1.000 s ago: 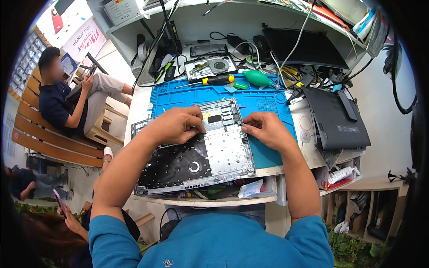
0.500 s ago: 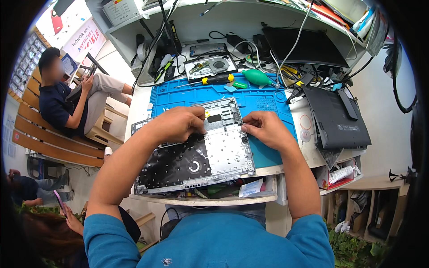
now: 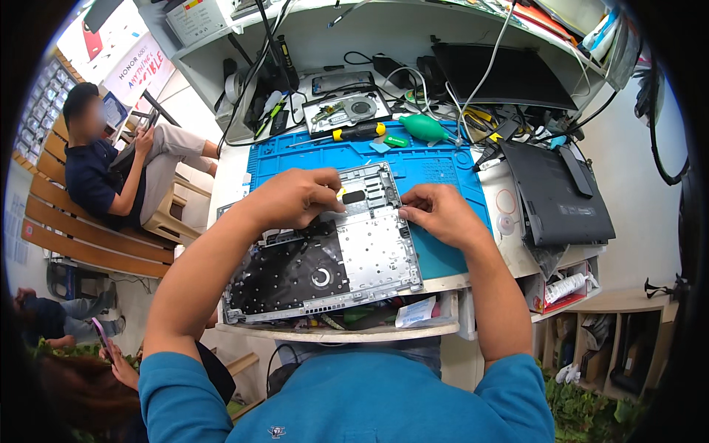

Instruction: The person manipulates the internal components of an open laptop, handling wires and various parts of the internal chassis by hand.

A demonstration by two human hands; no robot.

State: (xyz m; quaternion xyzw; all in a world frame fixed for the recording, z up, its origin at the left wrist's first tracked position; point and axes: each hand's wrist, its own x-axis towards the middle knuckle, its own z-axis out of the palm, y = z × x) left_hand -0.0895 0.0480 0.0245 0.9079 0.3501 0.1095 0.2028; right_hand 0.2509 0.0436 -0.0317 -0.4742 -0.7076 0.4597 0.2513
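A stripped laptop chassis [image 3: 377, 251], silver on the right and covered in black film on the left, lies slightly tilted across the front of the bench. My left hand [image 3: 299, 199] is over its upper middle, thumb and index finger pinched together close to the metal. Whatever sits between those fingertips is too small to make out. At the chassis's right edge, my right hand [image 3: 442, 210] grips the rim between thumb and bent fingers. Beneath the chassis, a blue repair mat [image 3: 450, 255] shows along its far and right sides.
Behind the chassis lie a yellow-black screwdriver [image 3: 360, 132], a green air blower [image 3: 425, 128] and an opened drive-like part [image 3: 347, 112]. A dark laptop cover [image 3: 561, 196] rests at the right. Cables hang over the bench. A seated person [image 3: 111, 159] is at the left.
My left hand has shifted slightly, its pinched fingertips a little farther from me and to the right. My right hand and the chassis stay nearly in place.
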